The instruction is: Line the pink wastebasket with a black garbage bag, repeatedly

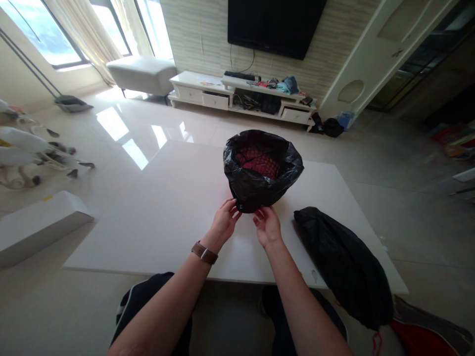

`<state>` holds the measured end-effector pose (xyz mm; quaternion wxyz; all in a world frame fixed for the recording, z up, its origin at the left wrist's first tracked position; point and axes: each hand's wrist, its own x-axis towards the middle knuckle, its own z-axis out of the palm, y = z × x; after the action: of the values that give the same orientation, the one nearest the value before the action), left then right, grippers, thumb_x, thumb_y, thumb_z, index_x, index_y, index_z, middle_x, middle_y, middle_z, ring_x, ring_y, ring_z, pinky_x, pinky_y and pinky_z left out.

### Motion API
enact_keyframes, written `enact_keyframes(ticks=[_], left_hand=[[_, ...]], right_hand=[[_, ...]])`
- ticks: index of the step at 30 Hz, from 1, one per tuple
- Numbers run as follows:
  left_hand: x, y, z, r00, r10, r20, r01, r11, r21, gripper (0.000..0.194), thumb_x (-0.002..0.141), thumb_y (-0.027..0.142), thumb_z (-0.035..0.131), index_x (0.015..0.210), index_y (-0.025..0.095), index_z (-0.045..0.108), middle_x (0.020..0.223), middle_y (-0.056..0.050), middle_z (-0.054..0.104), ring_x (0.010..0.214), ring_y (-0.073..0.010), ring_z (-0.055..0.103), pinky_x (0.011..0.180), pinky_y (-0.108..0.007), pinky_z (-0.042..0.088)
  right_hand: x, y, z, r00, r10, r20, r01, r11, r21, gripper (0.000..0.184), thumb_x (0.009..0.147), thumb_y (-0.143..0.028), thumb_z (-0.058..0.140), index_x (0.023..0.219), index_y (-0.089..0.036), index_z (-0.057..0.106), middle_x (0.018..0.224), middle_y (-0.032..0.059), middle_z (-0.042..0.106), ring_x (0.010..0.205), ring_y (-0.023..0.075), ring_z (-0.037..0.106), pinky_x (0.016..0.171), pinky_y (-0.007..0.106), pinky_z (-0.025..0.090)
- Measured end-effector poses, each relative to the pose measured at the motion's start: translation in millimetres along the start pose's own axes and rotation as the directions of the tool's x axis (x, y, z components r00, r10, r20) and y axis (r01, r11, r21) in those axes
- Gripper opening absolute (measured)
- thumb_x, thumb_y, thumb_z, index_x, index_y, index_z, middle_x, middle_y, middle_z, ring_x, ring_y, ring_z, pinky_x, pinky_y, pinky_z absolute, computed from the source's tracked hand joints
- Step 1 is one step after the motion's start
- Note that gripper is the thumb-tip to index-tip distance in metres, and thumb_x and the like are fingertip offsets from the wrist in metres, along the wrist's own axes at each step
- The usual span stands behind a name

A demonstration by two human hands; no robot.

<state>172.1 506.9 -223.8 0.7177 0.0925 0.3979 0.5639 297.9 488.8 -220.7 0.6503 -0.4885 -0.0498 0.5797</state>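
A black plastic bag [252, 190] lines a bin in front of me, its edge folded outward over the rim. Through the opening, the inside shows a red mesh-like pattern [261, 160]. My left hand [223, 220], below a brown-strapped watch [204, 252], has its fingers closed on the near left edge of the bag. My right hand [267, 226] grips the same edge a little further right, fingers curled and partly hidden under it. To the right lies a long black fabric-like bundle [341, 262] with a red cord at its near end.
The bin stands on a white table [166, 207]. A small key-like object [314, 275] lies near its front edge. A white box [44, 222] is at the left, by white chair legs [25, 153]. A low TV cabinet [200, 89] and grey bench [143, 74] stand beyond.
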Motion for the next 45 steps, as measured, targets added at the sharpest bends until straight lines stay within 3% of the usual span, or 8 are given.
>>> enact_keyframes(ticks=[7, 13, 15, 22, 31, 35, 42, 45], left_hand=[[-2.3, -4.0, -3.1, 0.980, -0.186, -0.067, 0.189, 0.981, 0.040, 0.009, 0.067, 0.012, 0.060, 0.063, 0.020, 0.057, 0.071, -0.002, 0.065, 0.074, -0.0211, 0.065, 0.075, -0.036, 0.047], [0.3, -3.0, 0.7, 1.000, -0.017, -0.013, 0.016, 0.999, -0.043, 0.009, 0.077, 0.020, 0.072, 0.076, 0.021, 0.063, 0.080, 0.001, 0.067, 0.073, -0.0144, 0.059, 0.074, -0.030, 0.047], [2.1, -2.1, 0.3, 0.999, 0.035, -0.005, -0.035, 0.999, -0.036, 0.011, 0.078, 0.019, 0.075, 0.080, 0.022, 0.065, 0.086, 0.001, 0.069, 0.077, -0.0136, 0.060, 0.077, -0.029, 0.047], [3.1, -2.0, -4.5, 0.989, -0.124, -0.083, 0.121, 0.992, -0.045, 0.011, 0.079, 0.015, 0.060, 0.069, 0.021, 0.058, 0.071, -0.001, 0.065, 0.072, -0.0180, 0.063, 0.075, -0.033, 0.047], [4.6, 1.4, -0.7, 0.994, -0.015, -0.104, 0.004, 0.994, -0.105, 0.010, 0.088, 0.018, 0.065, 0.078, 0.020, 0.063, 0.076, 0.002, 0.066, 0.073, -0.0135, 0.060, 0.077, -0.029, 0.045], [6.1, 1.6, -2.9, 0.993, -0.026, -0.112, 0.016, 0.996, -0.092, 0.014, 0.085, 0.015, 0.061, 0.072, 0.021, 0.060, 0.072, 0.001, 0.064, 0.071, -0.0136, 0.060, 0.078, -0.029, 0.046], [-0.1, -8.4, -2.5, 0.979, -0.202, -0.021, 0.203, 0.976, 0.081, 0.012, 0.081, 0.016, 0.059, 0.071, 0.018, 0.065, 0.077, -0.008, 0.071, 0.075, -0.0226, 0.067, 0.076, -0.036, 0.049], [1.9, -7.0, -2.7, 0.994, -0.111, 0.010, 0.110, 0.992, 0.068, 0.004, 0.082, 0.019, 0.067, 0.079, 0.019, 0.067, 0.082, -0.004, 0.071, 0.074, -0.0179, 0.065, 0.077, -0.033, 0.049]], right_hand=[[6.6, -8.7, -3.4, 0.972, -0.195, -0.128, 0.202, 0.979, 0.042, 0.030, 0.063, -0.022, 0.070, 0.090, -0.026, 0.059, 0.073, -0.0073, 0.067, 0.066, 0.0122, 0.061, 0.058, 0.024, 0.042], [0.2, -4.8, -0.7, 0.999, 0.011, -0.031, -0.009, 0.996, 0.085, 0.023, 0.060, -0.021, 0.069, 0.079, -0.023, 0.056, 0.069, -0.0066, 0.065, 0.062, 0.0114, 0.059, 0.055, 0.023, 0.041], [0.3, -3.5, -0.8, 1.000, 0.009, -0.008, -0.009, 0.998, 0.054, 0.027, 0.059, -0.019, 0.070, 0.083, -0.024, 0.059, 0.070, -0.0067, 0.067, 0.062, 0.0115, 0.059, 0.053, 0.023, 0.039], [10.6, -10.4, -6.4, 0.969, -0.188, -0.161, 0.198, 0.979, 0.052, 0.029, 0.060, -0.017, 0.069, 0.082, -0.025, 0.053, 0.072, -0.0087, 0.066, 0.063, 0.0113, 0.060, 0.056, 0.023, 0.039], [-8.4, 4.3, 5.4, 0.997, 0.060, 0.042, -0.062, 0.996, 0.058, 0.034, 0.058, -0.017, 0.070, 0.087, -0.025, 0.056, 0.077, -0.0080, 0.071, 0.069, 0.0129, 0.068, 0.054, 0.022, 0.042], [-5.6, 4.9, 4.0, 1.000, 0.001, 0.018, -0.001, 1.000, -0.001, 0.039, 0.060, -0.019, 0.074, 0.095, -0.027, 0.058, 0.079, -0.0087, 0.072, 0.069, 0.0122, 0.068, 0.054, 0.021, 0.040], [8.5, -13.3, -3.7, 0.979, -0.173, -0.112, 0.179, 0.983, 0.046, 0.040, 0.060, -0.021, 0.070, 0.098, -0.027, 0.060, 0.079, -0.0080, 0.069, 0.064, 0.0102, 0.059, 0.056, 0.022, 0.037], [6.2, -11.3, -4.4, 0.985, -0.132, -0.111, 0.137, 0.990, 0.040, 0.030, 0.063, -0.028, 0.068, 0.091, -0.026, 0.058, 0.077, -0.0063, 0.067, 0.066, 0.0120, 0.059, 0.057, 0.024, 0.039]])
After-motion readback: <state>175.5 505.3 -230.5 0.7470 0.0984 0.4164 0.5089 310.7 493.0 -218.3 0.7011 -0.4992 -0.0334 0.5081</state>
